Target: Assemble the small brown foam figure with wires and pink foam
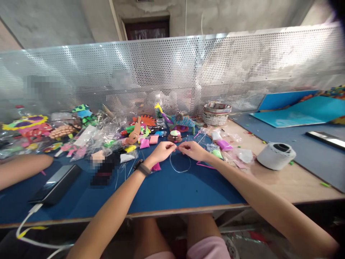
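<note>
My left hand [163, 151] and my right hand [192, 150] meet above the blue table mat, fingertips pinched close together. Between them they hold a thin pale wire [180, 171], which hangs down in a round loop over the mat. A dark watch is on my left wrist. Just beyond my fingers sits a small brown clay figure [174, 136] with eyes and a pale top. Pink clay packets [145, 143] lie beyond my left hand. Past my right hand are a purple packet [224, 145] and a green packet [217, 154].
Clay animals and plastic bags crowd the left and back. A water bottle [159, 109] and a wicker basket [216, 113] stand near the perforated metal screen [172, 64]. A white roll [276, 155] is at right. A phone on a black block [55, 183] and another person's arm [24, 168] are at left.
</note>
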A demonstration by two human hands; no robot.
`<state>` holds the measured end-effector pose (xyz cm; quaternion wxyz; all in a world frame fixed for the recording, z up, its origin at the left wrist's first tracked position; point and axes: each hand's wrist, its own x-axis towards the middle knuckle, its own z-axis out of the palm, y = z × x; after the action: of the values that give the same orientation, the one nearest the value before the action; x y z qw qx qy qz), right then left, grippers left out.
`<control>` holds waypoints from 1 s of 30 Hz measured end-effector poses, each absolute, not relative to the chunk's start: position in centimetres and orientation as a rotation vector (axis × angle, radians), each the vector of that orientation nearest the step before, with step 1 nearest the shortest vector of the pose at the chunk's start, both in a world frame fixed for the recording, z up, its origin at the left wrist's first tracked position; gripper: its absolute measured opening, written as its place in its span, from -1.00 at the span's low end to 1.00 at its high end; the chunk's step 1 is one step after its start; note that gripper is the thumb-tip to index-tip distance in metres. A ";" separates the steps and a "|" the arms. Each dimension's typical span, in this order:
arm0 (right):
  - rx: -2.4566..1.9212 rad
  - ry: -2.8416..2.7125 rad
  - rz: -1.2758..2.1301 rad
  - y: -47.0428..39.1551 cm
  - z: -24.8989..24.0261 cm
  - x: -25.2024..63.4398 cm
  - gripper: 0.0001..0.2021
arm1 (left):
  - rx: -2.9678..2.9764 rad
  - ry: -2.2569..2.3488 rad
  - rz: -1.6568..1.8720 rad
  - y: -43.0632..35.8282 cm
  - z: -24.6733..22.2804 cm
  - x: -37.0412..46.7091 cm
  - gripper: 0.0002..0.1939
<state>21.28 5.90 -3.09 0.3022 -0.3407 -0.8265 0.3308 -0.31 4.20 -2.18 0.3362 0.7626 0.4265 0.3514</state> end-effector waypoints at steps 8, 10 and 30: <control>-0.907 -2.164 0.748 5.7 -3.0 21.0 -0.65 | 1.884 1.103 0.766 4.2 -2.4 -0.8 -0.46; -0.899 -2.162 0.721 5.4 -2.8 20.9 -0.65 | 1.827 1.075 0.776 4.2 -2.4 -0.7 -0.47; -1.031 -2.351 0.437 5.2 -3.1 21.2 -0.79 | 2.509 1.327 0.790 2.5 -2.2 0.4 -0.86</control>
<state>21.17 5.20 -3.08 0.2655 -0.3816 -0.8705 0.1617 0.38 2.48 -2.20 0.0977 0.8475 0.4483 0.2668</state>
